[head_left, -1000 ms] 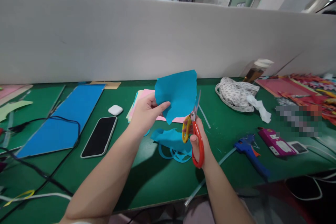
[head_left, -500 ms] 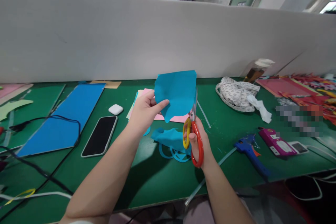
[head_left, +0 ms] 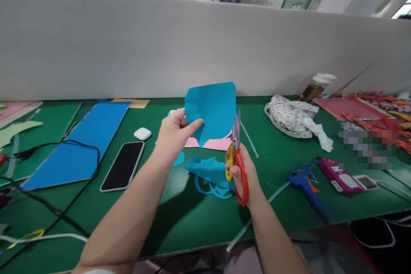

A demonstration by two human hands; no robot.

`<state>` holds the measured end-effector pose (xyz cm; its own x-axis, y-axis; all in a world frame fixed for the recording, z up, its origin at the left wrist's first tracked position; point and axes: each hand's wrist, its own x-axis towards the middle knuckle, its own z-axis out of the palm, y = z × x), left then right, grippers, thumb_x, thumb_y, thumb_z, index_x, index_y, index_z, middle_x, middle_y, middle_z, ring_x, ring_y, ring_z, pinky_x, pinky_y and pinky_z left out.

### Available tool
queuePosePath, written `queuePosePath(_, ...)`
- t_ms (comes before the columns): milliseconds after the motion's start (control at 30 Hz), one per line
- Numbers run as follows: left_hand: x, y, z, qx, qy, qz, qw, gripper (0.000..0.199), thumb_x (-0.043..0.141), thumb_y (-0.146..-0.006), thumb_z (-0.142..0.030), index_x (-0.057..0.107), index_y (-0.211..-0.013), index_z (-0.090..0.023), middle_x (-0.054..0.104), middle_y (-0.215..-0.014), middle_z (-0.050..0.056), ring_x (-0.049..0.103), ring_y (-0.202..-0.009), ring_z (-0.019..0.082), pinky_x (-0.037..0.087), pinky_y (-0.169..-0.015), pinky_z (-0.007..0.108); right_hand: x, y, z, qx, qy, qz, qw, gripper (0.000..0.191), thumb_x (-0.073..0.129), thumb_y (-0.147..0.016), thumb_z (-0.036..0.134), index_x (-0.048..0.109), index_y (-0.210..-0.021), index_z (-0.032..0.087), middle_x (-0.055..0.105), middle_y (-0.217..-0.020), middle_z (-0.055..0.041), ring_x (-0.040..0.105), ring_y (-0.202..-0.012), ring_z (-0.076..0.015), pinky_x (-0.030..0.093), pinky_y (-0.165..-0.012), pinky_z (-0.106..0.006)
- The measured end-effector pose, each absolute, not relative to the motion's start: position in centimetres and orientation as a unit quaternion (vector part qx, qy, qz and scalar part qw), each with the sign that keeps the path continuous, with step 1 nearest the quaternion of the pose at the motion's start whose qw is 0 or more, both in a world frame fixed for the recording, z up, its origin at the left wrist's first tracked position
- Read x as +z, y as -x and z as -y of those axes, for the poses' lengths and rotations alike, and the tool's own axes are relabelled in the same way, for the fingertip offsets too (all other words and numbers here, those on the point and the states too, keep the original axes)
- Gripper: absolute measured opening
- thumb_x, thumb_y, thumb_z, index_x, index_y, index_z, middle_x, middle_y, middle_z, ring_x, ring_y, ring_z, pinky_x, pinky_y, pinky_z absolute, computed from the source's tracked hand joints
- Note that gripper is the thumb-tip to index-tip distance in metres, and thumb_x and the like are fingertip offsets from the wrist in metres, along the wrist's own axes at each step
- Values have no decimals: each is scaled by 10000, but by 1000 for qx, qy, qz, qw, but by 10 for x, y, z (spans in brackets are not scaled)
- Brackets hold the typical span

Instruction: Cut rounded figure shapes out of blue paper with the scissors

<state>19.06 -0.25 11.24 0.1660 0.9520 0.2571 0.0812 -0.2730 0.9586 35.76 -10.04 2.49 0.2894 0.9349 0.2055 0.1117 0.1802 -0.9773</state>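
Between thumb and fingers, my left hand [head_left: 176, 135] pinches a blue sheet of paper [head_left: 212, 109] by its left side, held up above the table. The sheet's lower edge is cut unevenly and comes to a point. My right hand [head_left: 247, 171] grips scissors [head_left: 236, 154] with one red and one yellow handle loop. Their blades point upward beside the sheet's right edge, slightly parted. Below lie blue paper offcuts [head_left: 208, 171] with curled strips and a small blue paper circle [head_left: 179, 159]. Pink paper [head_left: 218, 143] lies partly hidden behind the held sheet.
Left on the green table are a phone [head_left: 122, 166], a white earbud case [head_left: 142, 133], a large blue board [head_left: 86, 145] and black cables. To the right are a blue glue gun [head_left: 305, 186], a purple box [head_left: 340, 174], a patterned cloth bag [head_left: 289, 115] and a bottle [head_left: 317, 86].
My left hand has drawn the blue sheet slightly left and up, away from the scissors. The blades now stand apart from its edge, and more of the blue circle shows.
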Motion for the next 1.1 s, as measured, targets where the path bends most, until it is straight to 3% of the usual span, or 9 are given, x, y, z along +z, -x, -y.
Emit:
queuePosePath(200,111,-192,2,472,-652,-403,436,279,736,-728,-360,669,-925,-175,691,-731,21,657,-640,167,518,-532,257,15,-361,93,341,517,522,587,1001,453,-614,924,451,-1347,242,545,-1061,-98,568,-787,-206,545,-705,-364)
queuePosePath(367,112,-194,4,461,-656,-395,448,251,726,-740,-344,657,-904,-166,682,-707,18,651,-610,156,517,-534,258,17,-365,95,323,520,538,579,932,440,-684,885,432,-1346,230,547,-1075,-113,589,-817,-228,551,-738,-400)
queuePosePath(700,111,-194,4,466,-649,-400,449,244,733,-737,-333,652,-897,-168,680,-705,7,644,-599,148,518,-536,258,16,-365,95,312,531,541,573,965,412,-681,897,415,-1365,216,562,-1076,-119,606,-805,-229,562,-727,-403)
queuePosePath(1100,105,-194,3,440,-655,-373,488,261,736,-773,-357,672,-946,-173,692,-700,-5,655,-634,144,547,-604,263,17,-365,95,268,540,561,567,808,444,-791,798,465,-1347,211,607,-1074,-131,622,-893,-274,562,-717,-408)
